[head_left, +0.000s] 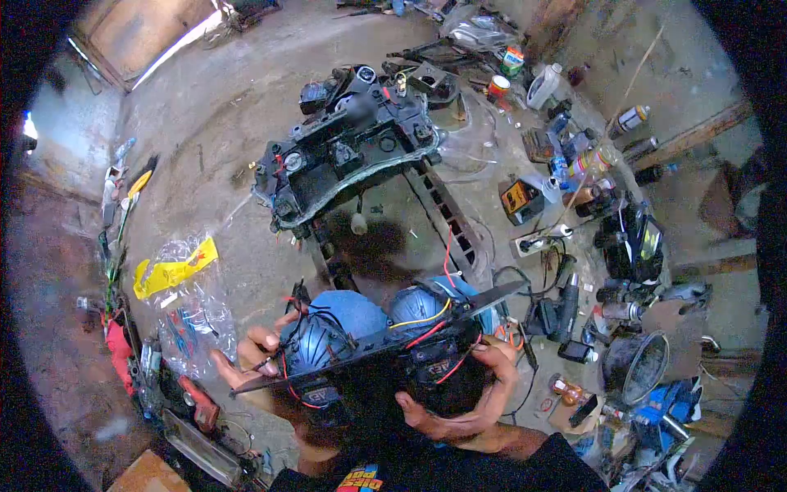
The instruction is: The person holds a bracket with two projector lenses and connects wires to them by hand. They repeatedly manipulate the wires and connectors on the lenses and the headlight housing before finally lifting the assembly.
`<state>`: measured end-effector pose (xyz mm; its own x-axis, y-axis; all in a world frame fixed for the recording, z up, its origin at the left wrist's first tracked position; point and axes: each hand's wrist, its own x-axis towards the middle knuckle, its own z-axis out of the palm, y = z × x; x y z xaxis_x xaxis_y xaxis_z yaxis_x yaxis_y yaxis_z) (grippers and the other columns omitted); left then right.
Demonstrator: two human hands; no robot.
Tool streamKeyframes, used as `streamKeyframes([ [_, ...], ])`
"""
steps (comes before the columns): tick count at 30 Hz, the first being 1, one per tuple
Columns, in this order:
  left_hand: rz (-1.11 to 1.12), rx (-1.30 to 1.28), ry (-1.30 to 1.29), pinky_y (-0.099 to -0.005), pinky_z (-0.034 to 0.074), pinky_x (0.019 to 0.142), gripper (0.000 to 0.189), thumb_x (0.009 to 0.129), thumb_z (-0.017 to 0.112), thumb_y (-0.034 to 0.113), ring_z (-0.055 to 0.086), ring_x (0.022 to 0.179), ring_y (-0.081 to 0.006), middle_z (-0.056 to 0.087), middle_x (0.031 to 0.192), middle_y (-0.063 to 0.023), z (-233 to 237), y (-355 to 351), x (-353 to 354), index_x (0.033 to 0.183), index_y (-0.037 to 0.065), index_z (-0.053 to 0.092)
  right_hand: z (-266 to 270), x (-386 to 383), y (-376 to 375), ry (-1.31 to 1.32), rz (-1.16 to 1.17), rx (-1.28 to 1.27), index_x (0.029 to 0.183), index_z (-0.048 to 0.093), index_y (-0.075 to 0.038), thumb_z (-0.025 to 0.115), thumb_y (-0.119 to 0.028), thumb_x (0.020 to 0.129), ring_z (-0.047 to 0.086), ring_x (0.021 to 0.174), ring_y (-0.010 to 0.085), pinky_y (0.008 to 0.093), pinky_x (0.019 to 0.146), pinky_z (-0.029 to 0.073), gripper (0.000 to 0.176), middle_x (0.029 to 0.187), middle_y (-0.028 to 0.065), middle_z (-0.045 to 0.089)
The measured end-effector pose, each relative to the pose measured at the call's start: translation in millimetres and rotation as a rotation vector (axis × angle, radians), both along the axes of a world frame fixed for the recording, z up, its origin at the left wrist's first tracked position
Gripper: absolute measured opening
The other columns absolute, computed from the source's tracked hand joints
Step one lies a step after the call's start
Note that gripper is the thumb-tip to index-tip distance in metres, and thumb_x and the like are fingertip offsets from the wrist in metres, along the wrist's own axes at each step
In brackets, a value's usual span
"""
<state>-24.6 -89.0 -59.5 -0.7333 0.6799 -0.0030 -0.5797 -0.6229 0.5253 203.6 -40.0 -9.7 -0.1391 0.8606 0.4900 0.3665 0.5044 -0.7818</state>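
Near the bottom centre, a long dark flat bracket point(361, 354) carries two round blue-grey units with finned backs, a left one point(316, 344) and a right one point(416, 305). Red, yellow and black wires run around them. My left hand point(261, 361) grips the bracket's left end, fingers bent around its edge. My right hand point(479, 402) is curled round the black lower part of the right unit. Beyond them, an opened black headlight housing point(352, 156) rests on a slotted metal stand point(443, 209).
A yellow strip point(176, 271) and plastic bags lie left. On the right are a black and orange box point(520, 201), a heat gun point(566, 303), bottles, cans and a round metal pot point(638, 367). A red tool point(199, 403) lies lower left.
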Motion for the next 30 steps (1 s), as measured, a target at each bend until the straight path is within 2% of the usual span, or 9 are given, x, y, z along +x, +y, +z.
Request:
streamKeyframes([
  [3,-0.017,-0.018,0.219,-0.0738,0.044,0.108,0.076,0.113,0.014,0.057,0.065,0.111,-0.0541,0.056,0.081,-0.0115,20.2,21.4,9.0,0.077,0.005,0.054,3.0,-3.4,2.2,-0.010,-0.027,0.021,0.134,0.042,0.000,0.096,-0.042,0.067,0.053,0.111,0.0290,0.0439,0.103,0.042,0.096,0.123,0.0183,0.049],
  [6,0.200,-0.060,0.343,-0.0725,0.051,0.100,0.075,0.112,0.015,0.061,0.067,0.108,-0.0541,0.055,0.080,-0.0109,43.0,34.9,31.0,0.084,0.004,0.054,7.5,-8.1,4.1,-0.011,-0.048,0.011,0.134,0.043,0.000,0.095,-0.042,0.068,0.053,0.111,0.0288,0.0435,0.102,0.042,0.094,0.122,0.0175,0.049],
  [9,0.242,-0.046,0.469,-0.0729,0.055,0.093,0.074,0.111,0.015,0.064,0.068,0.103,-0.0540,0.055,0.080,-0.0112,29.2,33.3,22.8,0.082,0.006,0.052,6.6,-9.2,3.5,0.007,-0.057,0.009,0.134,0.043,0.000,0.093,-0.042,0.070,0.051,0.113,0.0284,0.0434,0.103,0.041,0.092,0.122,0.0172,0.048],
  [13,0.282,0.066,0.317,-0.0731,0.056,0.090,0.073,0.112,0.014,0.062,0.070,0.097,-0.0531,0.055,0.077,-0.0110,19.1,36.8,26.5,0.079,0.008,0.050,3.2,-10.0,3.3,0.026,-0.053,0.020,0.136,0.043,0.001,0.092,-0.042,0.071,0.050,0.114,0.0277,0.0424,0.103,0.041,0.092,0.123,0.0167,0.047],
  [18,0.317,-0.036,0.239,-0.0738,0.055,0.088,0.079,0.112,0.013,0.060,0.070,0.087,-0.0549,0.053,0.068,-0.0110,25.6,28.8,28.2,0.066,0.007,0.048,4.3,-10.3,-0.1,-0.004,-0.084,0.004,0.144,0.041,0.001,0.089,-0.044,0.074,0.051,0.118,0.0282,0.0419,0.106,0.041,0.096,0.129,0.0176,0.046],
  [20,0.306,0.190,0.200,-0.0741,0.054,0.088,0.079,0.112,0.014,0.060,0.069,0.087,-0.0561,0.053,0.068,-0.0120,19.0,32.7,26.7,0.067,0.006,0.049,4.4,-9.5,-2.6,-0.052,-0.108,0.004,0.145,0.041,0.001,0.089,-0.046,0.075,0.052,0.119,0.0291,0.0424,0.107,0.041,0.097,0.131,0.0186,0.046],
  [23,0.232,0.175,0.263,-0.0763,0.052,0.090,0.079,0.112,0.015,0.059,0.068,0.092,-0.0587,0.055,0.071,-0.0146,14.0,25.3,21.4,0.069,0.004,0.050,-4.1,2.6,2.3,-0.030,-0.005,0.032,0.145,0.041,0.001,0.091,-0.049,0.074,0.052,0.119,0.0290,0.0430,0.106,0.042,0.099,0.131,0.0183,0.046],
  [27,0.243,0.173,0.285,-0.0787,0.051,0.091,0.076,0.113,0.017,0.057,0.068,0.097,-0.0591,0.056,0.074,-0.0152,3.2,23.8,20.0,0.070,0.003,0.049,0.0,16.4,9.5,-0.175,0.059,0.069,0.145,0.040,0.000,0.095,-0.057,0.068,0.051,0.120,0.0324,0.0468,0.110,0.041,0.111,0.130,0.0174,0.045],
  [30,0.225,0.254,0.273,-0.0788,0.050,0.092,0.074,0.113,0.019,0.057,0.068,0.097,-0.0595,0.055,0.074,-0.0152,8.3,29.6,23.7,0.072,0.003,0.050,19.3,16.5,19.3,-0.298,-0.115,0.071,0.154,0.027,0.001,0.097,-0.062,0.061,0.046,0.134,0.0399,0.0517,0.118,0.035,0.133,0.145,0.0239,0.040],
])
